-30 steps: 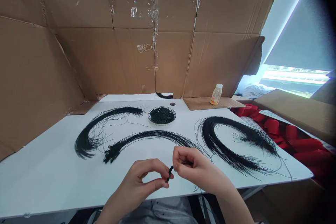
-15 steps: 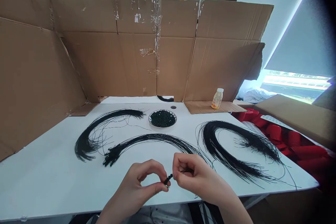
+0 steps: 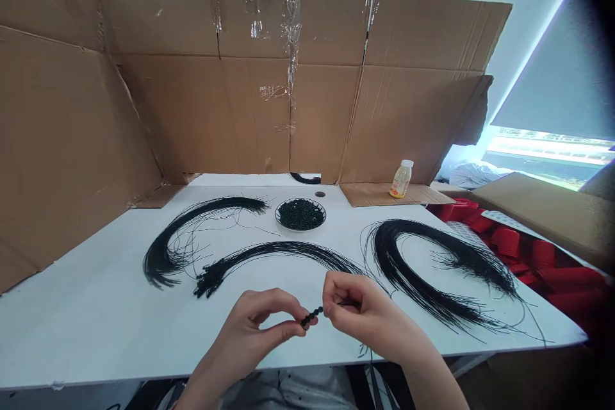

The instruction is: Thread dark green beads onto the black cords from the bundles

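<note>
Between my two hands runs a short row of small black beads [image 3: 312,316], slanting up to the right. My left hand [image 3: 269,319] pinches its lower end between thumb and fingertips. At the upper end, my right hand [image 3: 358,304] is closed with thumb and finger together, and a dark cord shows in its fingers. Just behind the hands, a bundle of black cords [image 3: 283,248] arcs over the white table [image 3: 106,333], with a thick knobbly end at the left. Farther back stands a white dish [image 3: 301,229] of small black beads [image 3: 301,213].
Loose black cord bundles lie at the left [image 3: 166,250] and right [image 3: 391,250]. Cardboard walls [image 3: 240,115] stand at the back and left. A small bottle [image 3: 401,179] rests on a cardboard flap. Red items [image 3: 542,256] fill a box beyond the right table edge.
My right hand has shifted slightly right and up, and more of the bead row shows between the hands. The row lies flatter. The whole view has shifted a little.
</note>
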A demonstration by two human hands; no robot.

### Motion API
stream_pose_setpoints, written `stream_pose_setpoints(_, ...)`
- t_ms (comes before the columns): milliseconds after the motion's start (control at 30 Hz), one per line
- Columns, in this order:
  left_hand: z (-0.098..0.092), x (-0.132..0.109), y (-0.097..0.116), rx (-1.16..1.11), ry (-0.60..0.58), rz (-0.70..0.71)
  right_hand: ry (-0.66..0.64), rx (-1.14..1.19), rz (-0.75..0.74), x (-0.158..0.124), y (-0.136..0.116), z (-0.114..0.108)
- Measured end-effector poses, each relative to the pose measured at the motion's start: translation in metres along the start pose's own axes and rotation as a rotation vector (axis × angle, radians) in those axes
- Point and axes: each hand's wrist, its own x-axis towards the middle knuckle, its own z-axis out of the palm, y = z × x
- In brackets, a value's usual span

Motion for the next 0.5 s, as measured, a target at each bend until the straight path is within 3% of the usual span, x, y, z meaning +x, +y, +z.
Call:
stream_pose_setpoints(267, 0.0002, 0.0047, -0.0001, -0.001, -0.019, 0.043, 0.001, 0.008, 0.002, -0.0013, -0.0016, -0.0003)
stream_pose_setpoints(500, 0.0008, 0.0035, -0.0023, -0.005, -0.016, -0.027, -0.008, -0.003, -0.003, -0.0034, -0.0030, 0.0030)
